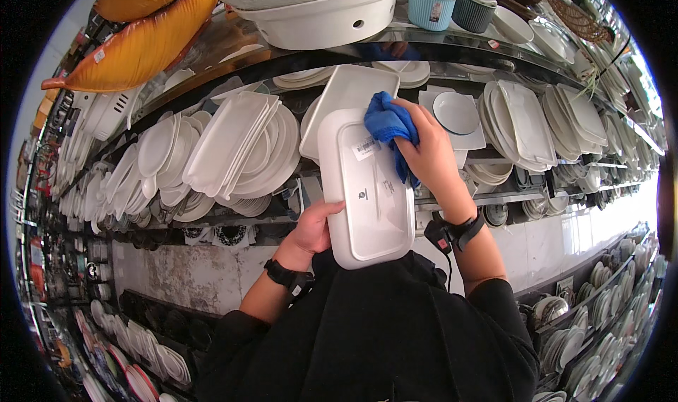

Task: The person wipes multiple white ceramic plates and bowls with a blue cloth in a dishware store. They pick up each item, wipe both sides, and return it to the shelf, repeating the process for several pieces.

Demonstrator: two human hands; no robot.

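A white rectangular ceramic dish [365, 216] is held underside up in front of my chest, with labels and a printed mark on its base. My left hand [313, 226] grips its left long side, thumb on the rim and the fingers hidden behind. A bunched blue cloth [389, 120] lies against the dish's upper right corner. My right hand [428, 146] holds this cloth, fingers curled over it. Just behind the dish, a larger white rectangular tray [344, 92] leans on the shelf.
Stacked white platters [230, 142] stand on the shelf to the left, more plates [522, 126] to the right. Above, the glass shelf edge [450, 52] bears a large white planter [328, 23], ribbed cups [431, 7] and an orange leaf-shaped dish [143, 52]. Low racks of plates [564, 346] flank me.
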